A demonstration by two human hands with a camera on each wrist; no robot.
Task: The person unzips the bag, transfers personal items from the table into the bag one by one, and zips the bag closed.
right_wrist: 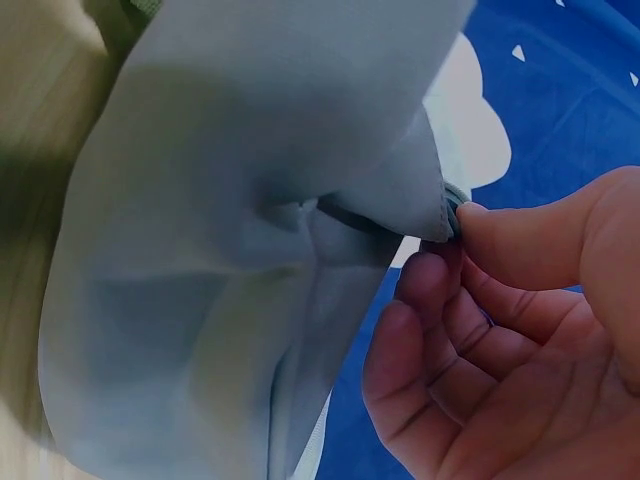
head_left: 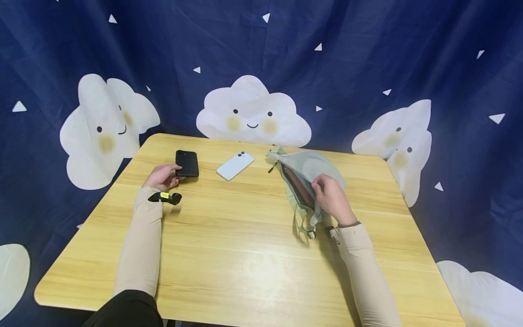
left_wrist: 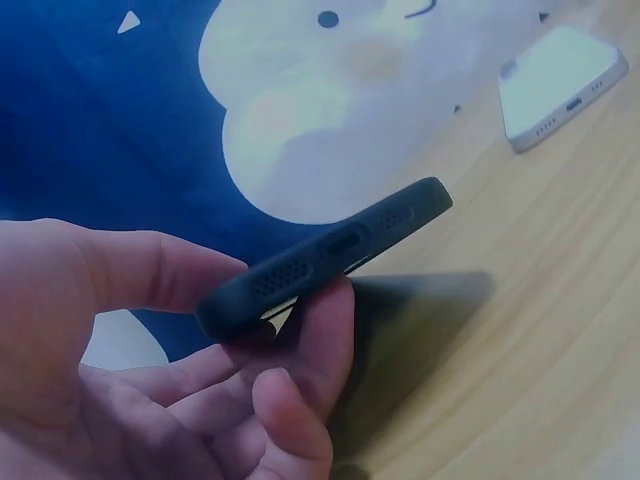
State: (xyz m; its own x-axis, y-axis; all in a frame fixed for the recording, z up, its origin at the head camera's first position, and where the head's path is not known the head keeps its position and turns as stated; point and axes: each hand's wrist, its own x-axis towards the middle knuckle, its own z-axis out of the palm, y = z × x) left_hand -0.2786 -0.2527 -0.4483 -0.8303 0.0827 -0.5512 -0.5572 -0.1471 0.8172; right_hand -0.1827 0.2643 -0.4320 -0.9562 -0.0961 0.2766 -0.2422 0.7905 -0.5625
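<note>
A black smartphone [head_left: 187, 164] is pinched by my left hand [head_left: 161, 176] at the table's left. In the left wrist view, the thumb lies over the phone [left_wrist: 325, 255] and fingers are under it, with its port edge facing the camera and a shadow on the wood below. Toward the right lies a pale grey-green bag [head_left: 312, 165], its zipped mouth gaping to show a reddish-brown inside. My right hand [head_left: 333, 197] pinches the edge of that opening between thumb and fingers, seen close up beside the bag's fabric [right_wrist: 200, 180] in the right wrist view.
A white smartphone [head_left: 235, 166] lies back up between the black phone and the bag. The bag's strap and buckle [head_left: 309, 232] hang toward the front of the wooden table [head_left: 229, 254]. Behind the table hangs a dark blue curtain [head_left: 347, 27] with cloud prints.
</note>
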